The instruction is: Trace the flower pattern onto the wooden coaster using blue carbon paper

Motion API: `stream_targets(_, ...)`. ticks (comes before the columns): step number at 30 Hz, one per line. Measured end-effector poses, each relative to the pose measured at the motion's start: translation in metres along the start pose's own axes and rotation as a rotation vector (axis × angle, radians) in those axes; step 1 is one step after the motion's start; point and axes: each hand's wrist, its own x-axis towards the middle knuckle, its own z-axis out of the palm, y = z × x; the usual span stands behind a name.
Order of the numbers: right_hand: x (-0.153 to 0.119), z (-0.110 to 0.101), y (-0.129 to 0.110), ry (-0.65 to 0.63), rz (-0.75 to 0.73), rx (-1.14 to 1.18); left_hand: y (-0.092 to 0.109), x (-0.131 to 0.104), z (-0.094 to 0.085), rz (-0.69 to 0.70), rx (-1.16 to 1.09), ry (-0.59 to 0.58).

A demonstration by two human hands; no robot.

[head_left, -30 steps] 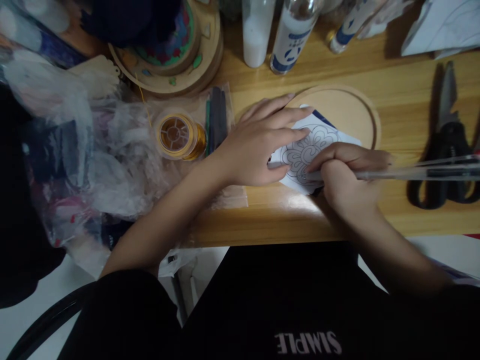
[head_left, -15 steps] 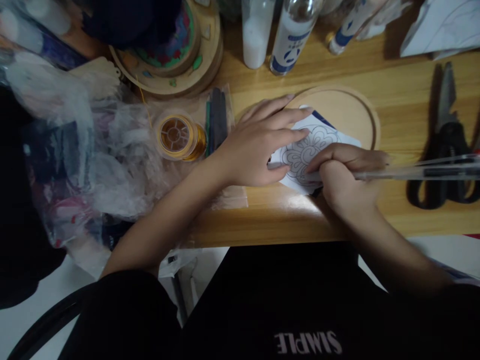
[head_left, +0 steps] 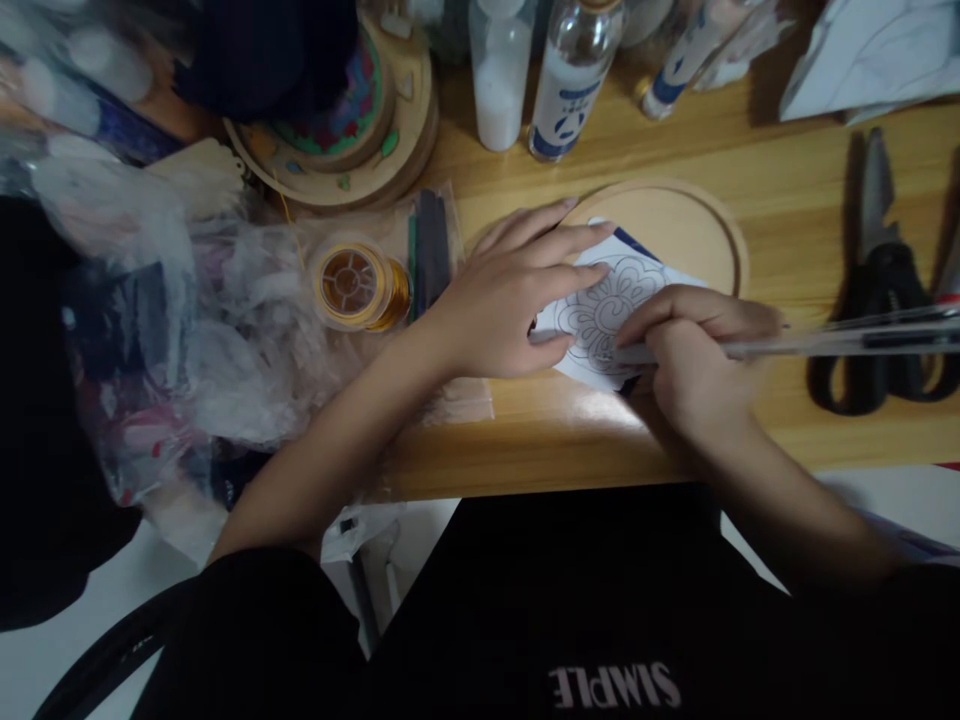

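A white paper (head_left: pixel 615 300) printed with a flower outline lies over a round wooden board (head_left: pixel 697 225). Dark blue material shows along the paper's upper edge and under its lower corner. My left hand (head_left: pixel 525 285) is spread flat, its fingertips resting on the paper's left part. In my right hand (head_left: pixel 694 360) is a clear pen (head_left: pixel 795 345), gripped between thumb and fingers. Its tip meets the lower part of the flower drawing, and its barrel, blurred, points to the right.
Black-handled scissors (head_left: pixel 874 300) lie at the right. Left of my hands are a spool of golden thread (head_left: pixel 360 288) and crumpled plastic bags (head_left: pixel 240 350). Bottles (head_left: pixel 570 90) stand at the back, near a round wooden piece (head_left: pixel 412 140) with coloured decoration. Folded paper (head_left: pixel 862 60) lies back right.
The whole view has shifted slightly, so the table things appear a little to the left. My right hand and the pen have moved slightly over the drawing; my left hand stays on the paper.
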Motion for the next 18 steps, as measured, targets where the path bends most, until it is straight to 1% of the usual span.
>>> stream_targets(3,0.003,0.001,0.001,0.107,0.143,0.236,0.001,-0.001,0.000,0.010,0.065,-0.002)
stream_targets(6,0.008,0.002,-0.002,0.153,0.269,0.373,0.003,-0.002,0.001,0.029,0.153,0.018)
stream_targets(11,0.012,-0.001,-0.006,0.152,0.328,0.476,0.005,-0.004,0.003,0.076,0.244,0.057)
stream_targets(15,0.019,-0.003,-0.007,0.160,0.377,0.585,0.006,-0.003,0.001,0.088,0.248,0.053)
stream_targets(18,0.027,-0.008,-0.009,0.153,0.430,0.700,0.006,-0.003,0.001,0.080,0.235,0.054)
